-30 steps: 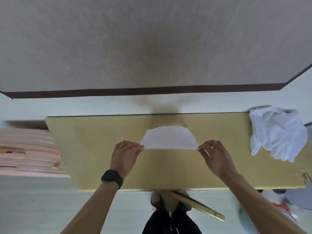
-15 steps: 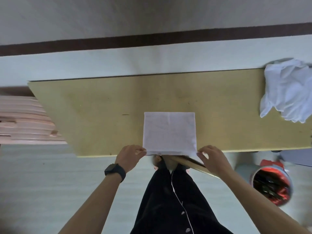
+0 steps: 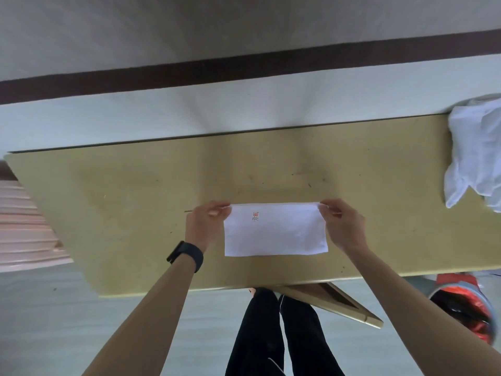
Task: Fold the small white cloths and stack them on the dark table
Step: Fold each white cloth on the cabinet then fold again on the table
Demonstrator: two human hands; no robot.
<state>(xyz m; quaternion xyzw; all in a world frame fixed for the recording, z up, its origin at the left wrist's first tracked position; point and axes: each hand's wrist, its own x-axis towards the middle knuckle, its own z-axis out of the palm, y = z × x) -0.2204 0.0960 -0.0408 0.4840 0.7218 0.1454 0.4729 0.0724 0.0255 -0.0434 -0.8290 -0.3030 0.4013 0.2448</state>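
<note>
Pinching is recorded at both far corners of the folded white cloth (image 3: 275, 230). The far-left corner is held between thumb and curled fingers of the left hand (image 3: 206, 223); the far-right corner is held the same way by the right hand (image 3: 343, 225). Nothing else is held in either hand.

The cloth is seen as a wide rectangle, spread on the yellowish top of the table (image 3: 122, 213), about midway along its length and nearer the front edge than the back. Whether the pinched far edge is raised off the surface cannot be told. A small red mark (image 3: 256, 215) is printed near the far-left corner.

A heap of unfolded white cloths (image 3: 477, 156) is noted at the right end of the table, well apart from the hands.

A black wristband (image 3: 185, 256) is worn on the left wrist. Dark trousers (image 3: 271, 335) are seen below the front edge, with a slanted wooden frame (image 3: 339, 302) beside them. A red-lined bin (image 3: 466, 313) is seen on the floor at lower right, and a blurred pink slatted object (image 3: 24, 226) at the left.
</note>
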